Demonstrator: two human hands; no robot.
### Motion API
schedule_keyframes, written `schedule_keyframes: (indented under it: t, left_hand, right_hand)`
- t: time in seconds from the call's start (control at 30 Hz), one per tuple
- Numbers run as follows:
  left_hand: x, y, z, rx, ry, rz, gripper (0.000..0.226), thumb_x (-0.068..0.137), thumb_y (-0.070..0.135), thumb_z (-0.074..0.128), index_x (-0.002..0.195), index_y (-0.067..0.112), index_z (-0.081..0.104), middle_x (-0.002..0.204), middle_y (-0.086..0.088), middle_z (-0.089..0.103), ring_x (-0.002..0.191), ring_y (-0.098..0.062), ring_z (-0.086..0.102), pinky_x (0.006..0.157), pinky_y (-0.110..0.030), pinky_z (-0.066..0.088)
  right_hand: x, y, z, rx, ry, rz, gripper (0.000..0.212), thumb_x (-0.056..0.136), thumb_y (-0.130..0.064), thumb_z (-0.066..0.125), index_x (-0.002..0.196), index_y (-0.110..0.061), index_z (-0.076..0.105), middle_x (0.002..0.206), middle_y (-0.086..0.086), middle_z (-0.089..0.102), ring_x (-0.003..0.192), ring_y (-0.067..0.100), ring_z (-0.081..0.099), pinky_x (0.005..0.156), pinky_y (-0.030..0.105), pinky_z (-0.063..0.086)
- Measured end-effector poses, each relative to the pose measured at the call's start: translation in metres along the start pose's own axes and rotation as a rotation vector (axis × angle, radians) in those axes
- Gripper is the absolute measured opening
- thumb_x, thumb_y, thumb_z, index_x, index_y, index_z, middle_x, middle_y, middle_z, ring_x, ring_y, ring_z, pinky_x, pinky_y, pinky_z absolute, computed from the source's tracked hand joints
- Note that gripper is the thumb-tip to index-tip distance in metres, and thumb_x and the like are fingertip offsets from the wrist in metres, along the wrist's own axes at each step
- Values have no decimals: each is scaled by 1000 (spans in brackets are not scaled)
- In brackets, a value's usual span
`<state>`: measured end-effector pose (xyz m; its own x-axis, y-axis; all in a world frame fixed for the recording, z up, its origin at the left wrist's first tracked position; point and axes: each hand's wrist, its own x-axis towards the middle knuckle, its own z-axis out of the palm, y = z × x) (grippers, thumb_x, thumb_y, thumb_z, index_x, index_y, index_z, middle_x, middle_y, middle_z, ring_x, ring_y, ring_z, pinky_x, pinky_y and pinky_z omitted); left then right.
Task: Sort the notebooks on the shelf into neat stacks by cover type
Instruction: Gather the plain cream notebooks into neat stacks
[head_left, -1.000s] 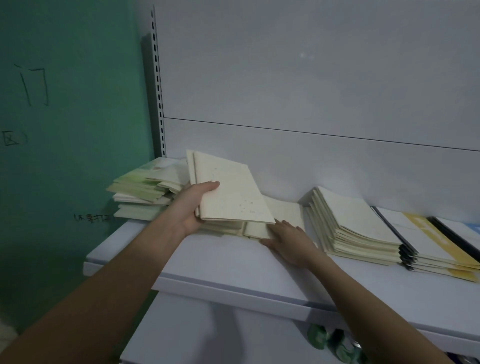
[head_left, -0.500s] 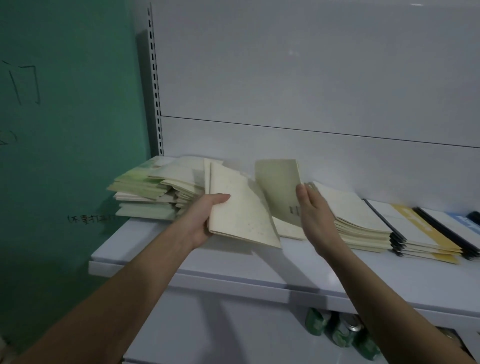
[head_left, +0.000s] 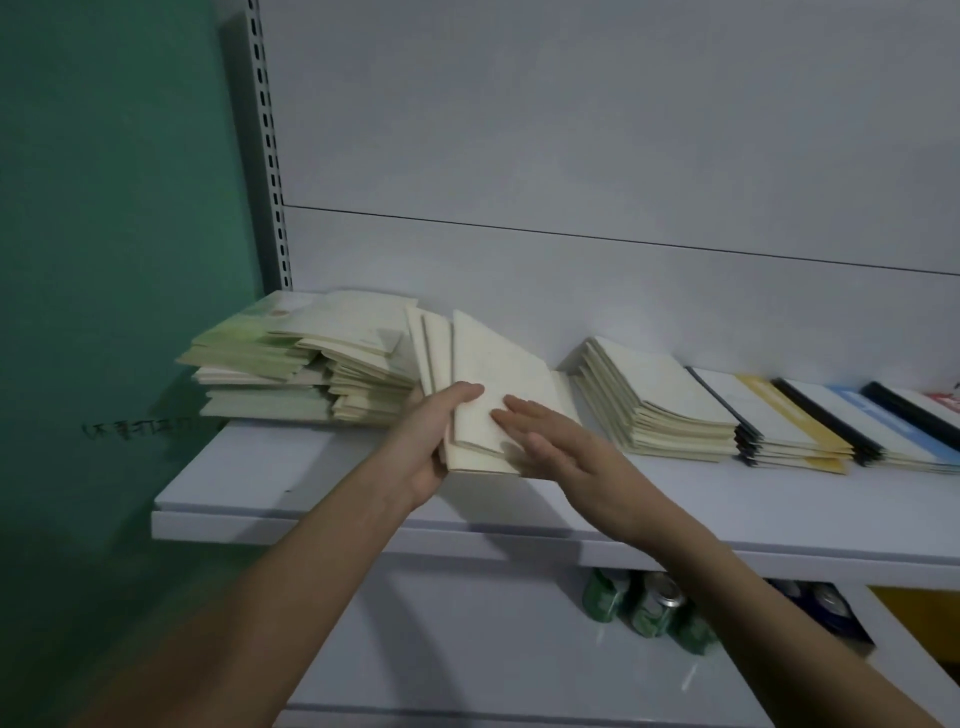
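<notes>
The left hand (head_left: 434, 439) grips a small bundle of cream notebooks (head_left: 488, 384), thumb curled over the top cover and fingers underneath, holding them tilted above the white shelf (head_left: 270, 467). The right hand (head_left: 561, 447) lies flat on the top cover of that same bundle, fingers straight and together, so the two hands are close, almost meeting on the paper. At about nine o'clock from the bundle sits a loose, untidy pile of green-tinted notebooks (head_left: 270, 358), its edges splayed and hanging past the shelf's left end. At about three o'clock lies a fanned stack of cream notebooks (head_left: 660, 400), just beside the bundle. Further along at three o'clock come a stack with yellow-striped covers (head_left: 779, 415), then one with blue-striped covers (head_left: 878, 421), each with dark spines, touching one another. The pale back panel (head_left: 571, 156) rises at twelve o'clock, with a slotted upright (head_left: 270, 156) at its left edge against a green wall (head_left: 104, 208). Below the shelf, at about five o'clock from the hands, green drink cans (head_left: 644, 608) stand together on a lower level.
</notes>
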<state>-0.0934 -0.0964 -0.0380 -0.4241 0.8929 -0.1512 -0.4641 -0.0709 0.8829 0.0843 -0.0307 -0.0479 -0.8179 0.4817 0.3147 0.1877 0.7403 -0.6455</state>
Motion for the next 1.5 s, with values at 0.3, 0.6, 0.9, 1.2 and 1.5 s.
schedule_keyframes:
  t: [0.3,0.6,0.9,1.2,1.5]
  left_hand:
    - [15,-8,33,-51,21,7,48,86,17,64,132,16,52,115,-8,71,105,-27,68,66,-35,58]
    - [53,-30,126,64,26,-36,42,87,17,61,129,13,55,118,-11,69,100,-26,68,60,-33,58]
    - [112,-58,206,317,165,147,60,86,9,70,137,15,37,107,-2,61,101,-21,64,95,-42,52]
    - [137,-82,219,642,142,107,33,94,13,49,126,21,53,113,6,64,100,-10,61,90,-25,49]
    - [143,-82,217,673,94,95,37,101,17,40,135,25,48,128,11,57,112,-8,56,95,-27,44]
  right_hand:
    - [3,30,-46,691,309,506,33,98,-21,54,129,-13,48,118,6,62,95,16,65,82,38,58]
    - [-11,85,-117,652,353,406,34,95,-7,56,127,-18,52,117,4,67,98,18,69,72,26,56]
    - [9,153,-197,273,389,488,47,89,-10,63,132,-13,44,104,-2,58,93,22,60,85,40,53]
    - [19,217,-192,-30,136,580,44,87,-25,55,130,-18,48,121,6,57,107,26,51,85,31,41]
    - [29,226,-181,53,139,470,9,84,-17,47,83,-8,47,83,4,56,77,24,55,72,35,45]
